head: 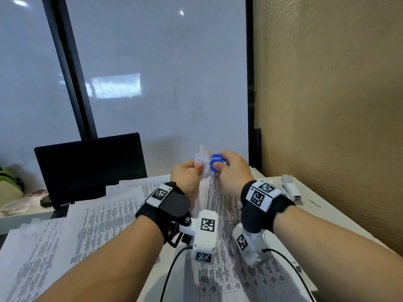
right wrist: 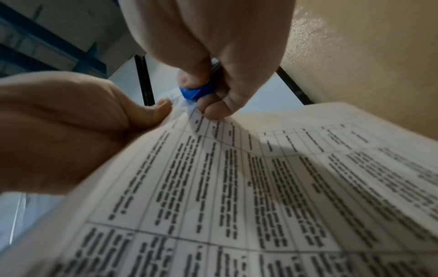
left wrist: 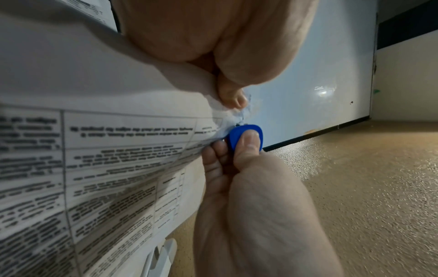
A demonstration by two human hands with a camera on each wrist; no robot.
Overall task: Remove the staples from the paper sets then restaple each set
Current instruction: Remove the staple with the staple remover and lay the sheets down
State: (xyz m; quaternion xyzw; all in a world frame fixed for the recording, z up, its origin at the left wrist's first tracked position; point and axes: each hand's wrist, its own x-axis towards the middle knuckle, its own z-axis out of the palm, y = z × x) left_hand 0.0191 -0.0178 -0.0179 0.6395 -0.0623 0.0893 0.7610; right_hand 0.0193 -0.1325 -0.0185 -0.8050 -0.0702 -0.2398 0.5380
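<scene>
While staple was pulled: corner raised off counter (head: 322,205) for access.
Left hand (head: 188,173): pinched paper set (head: 220,205) corner, bracing it.
Right hand (head: 231,171): squeezed blue staple remover (head: 216,162) at that corner.
Stapler (head: 291,189): parked right, within reach for restapling.

A: Bright, even light in the head view; glare spots on the whiteboard (head: 152,73), and its edges bow.

B: Both wrist views are dimmer, smeared with blur; the printed sheets' (right wrist: 260,187) text is unreadable, shadowed.
</scene>
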